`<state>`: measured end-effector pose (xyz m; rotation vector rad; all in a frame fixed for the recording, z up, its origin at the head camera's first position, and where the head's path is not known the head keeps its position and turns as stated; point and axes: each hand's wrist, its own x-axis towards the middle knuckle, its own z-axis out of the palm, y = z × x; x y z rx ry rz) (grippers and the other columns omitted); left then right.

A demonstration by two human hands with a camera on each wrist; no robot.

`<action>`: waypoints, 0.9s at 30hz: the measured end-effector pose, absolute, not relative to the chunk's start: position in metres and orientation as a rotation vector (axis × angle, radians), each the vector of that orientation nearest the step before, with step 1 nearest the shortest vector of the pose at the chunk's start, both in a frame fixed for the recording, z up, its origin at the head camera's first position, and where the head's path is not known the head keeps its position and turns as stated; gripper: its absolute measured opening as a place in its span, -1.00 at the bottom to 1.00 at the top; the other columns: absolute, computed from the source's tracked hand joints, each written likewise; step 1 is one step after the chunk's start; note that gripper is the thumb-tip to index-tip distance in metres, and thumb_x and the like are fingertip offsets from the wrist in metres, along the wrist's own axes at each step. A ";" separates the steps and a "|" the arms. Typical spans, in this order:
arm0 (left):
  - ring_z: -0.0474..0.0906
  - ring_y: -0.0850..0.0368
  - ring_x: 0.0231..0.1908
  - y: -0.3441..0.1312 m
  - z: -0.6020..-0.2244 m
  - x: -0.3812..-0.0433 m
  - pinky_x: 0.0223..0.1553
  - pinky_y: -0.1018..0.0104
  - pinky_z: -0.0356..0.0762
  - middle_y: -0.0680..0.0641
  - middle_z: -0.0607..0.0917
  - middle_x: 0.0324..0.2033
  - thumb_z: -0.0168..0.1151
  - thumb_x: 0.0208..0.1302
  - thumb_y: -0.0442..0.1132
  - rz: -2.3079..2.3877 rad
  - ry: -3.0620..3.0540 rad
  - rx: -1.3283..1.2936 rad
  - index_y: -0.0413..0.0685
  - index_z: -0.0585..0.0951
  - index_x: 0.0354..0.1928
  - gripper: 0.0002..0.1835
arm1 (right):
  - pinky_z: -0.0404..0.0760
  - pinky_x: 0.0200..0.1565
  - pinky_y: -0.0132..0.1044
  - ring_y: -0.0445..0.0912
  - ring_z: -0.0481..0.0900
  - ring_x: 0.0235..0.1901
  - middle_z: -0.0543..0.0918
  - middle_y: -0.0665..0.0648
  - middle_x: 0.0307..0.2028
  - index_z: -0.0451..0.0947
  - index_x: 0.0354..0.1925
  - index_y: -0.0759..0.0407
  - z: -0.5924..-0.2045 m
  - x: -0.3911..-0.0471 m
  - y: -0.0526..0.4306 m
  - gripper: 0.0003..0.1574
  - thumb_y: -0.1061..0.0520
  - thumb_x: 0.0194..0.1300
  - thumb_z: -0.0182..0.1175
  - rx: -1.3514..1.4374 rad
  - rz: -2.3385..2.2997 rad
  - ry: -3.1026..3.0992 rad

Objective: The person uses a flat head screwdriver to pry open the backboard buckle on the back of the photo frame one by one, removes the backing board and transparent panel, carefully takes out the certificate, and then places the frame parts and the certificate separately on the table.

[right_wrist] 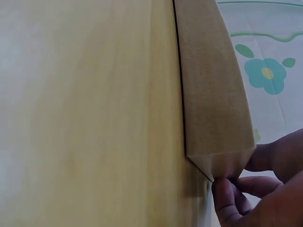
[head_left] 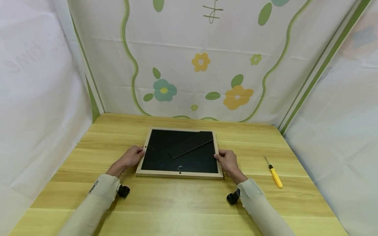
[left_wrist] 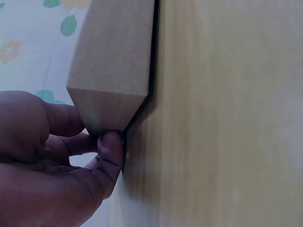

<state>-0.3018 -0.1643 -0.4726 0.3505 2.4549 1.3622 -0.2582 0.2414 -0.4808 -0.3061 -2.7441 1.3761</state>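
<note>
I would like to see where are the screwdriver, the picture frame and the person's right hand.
Screwdriver (head_left: 275, 176): head view, on its yellow handle.
Picture frame (head_left: 180, 150): head view, on the black stand flap across its back.
Right hand (head_left: 229, 161): head view, on the back of the hand.

And there's the yellow-handled flathead-style screwdriver (head_left: 275, 176), lying out on the right of the wood-grain table (head_left: 177, 208), shaft pointing toward the back! Behind, a white fabric backdrop (head_left: 180, 42) shows off printed orange and teal flowers, with pale sheets (head_left: 38, 105) walling both sides.
</note>
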 end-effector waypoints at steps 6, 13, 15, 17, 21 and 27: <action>0.62 0.12 -0.35 -0.163 -0.472 -0.301 -0.37 0.32 0.55 -0.35 0.72 -0.12 -0.18 0.52 -0.41 1.280 2.533 0.346 -0.47 0.47 0.22 -0.61 | 0.56 -0.37 -0.36 -0.13 0.57 -0.36 0.73 0.24 -0.23 0.65 0.07 0.29 -0.481 -0.258 0.241 -0.64 0.19 0.35 0.23 -0.313 1.385 -2.746; 0.41 0.19 -0.60 -0.161 -0.469 -0.300 -0.56 0.34 0.40 -0.23 0.68 -0.39 -0.14 0.51 -0.39 1.161 2.626 0.371 -0.49 0.51 0.16 -0.63 | 0.56 -0.31 -0.35 -0.09 0.59 -0.28 0.69 0.23 -0.17 0.56 0.19 0.28 -0.482 -0.256 0.246 -0.53 0.13 0.37 0.23 -0.306 1.415 -2.776; 0.36 0.19 -0.64 -0.160 -0.469 -0.300 -0.59 0.34 0.37 -0.17 0.64 -0.47 -0.12 0.51 -0.37 1.151 2.636 0.363 -0.47 0.52 0.16 -0.63 | 0.54 -0.30 -0.35 -0.08 0.58 -0.26 0.68 0.22 -0.16 0.54 0.21 0.27 -0.482 -0.256 0.249 -0.51 0.12 0.37 0.23 -0.301 1.430 -2.781; 0.36 0.20 -0.64 -0.161 -0.469 -0.300 -0.59 0.34 0.36 -0.14 0.62 -0.50 -0.13 0.51 -0.37 1.147 2.635 0.366 -0.48 0.50 0.18 -0.62 | 0.55 -0.29 -0.34 -0.07 0.58 -0.24 0.67 0.22 -0.15 0.53 0.22 0.29 -0.482 -0.256 0.251 -0.50 0.12 0.38 0.22 -0.287 1.442 -2.785; 0.35 0.18 -0.63 -0.161 -0.468 -0.300 -0.58 0.32 0.37 -0.15 0.62 -0.48 -0.15 0.52 -0.37 1.148 2.625 0.356 -0.47 0.47 0.22 -0.61 | 0.60 -0.24 -0.31 -0.07 0.61 -0.21 0.67 0.22 -0.10 0.53 0.22 0.29 -0.481 -0.253 0.255 -0.49 0.11 0.37 0.23 -0.269 1.442 -2.802; 0.38 0.14 -0.58 -0.161 -0.467 -0.299 -0.54 0.28 0.39 -0.36 0.65 -0.16 -0.18 0.53 -0.37 1.134 2.613 0.381 -0.48 0.22 0.40 -0.51 | 0.62 -0.23 -0.26 -0.07 0.63 -0.22 0.69 0.23 -0.08 0.56 0.18 0.27 -0.479 -0.247 0.260 -0.53 0.07 0.38 0.21 -0.248 1.430 -2.846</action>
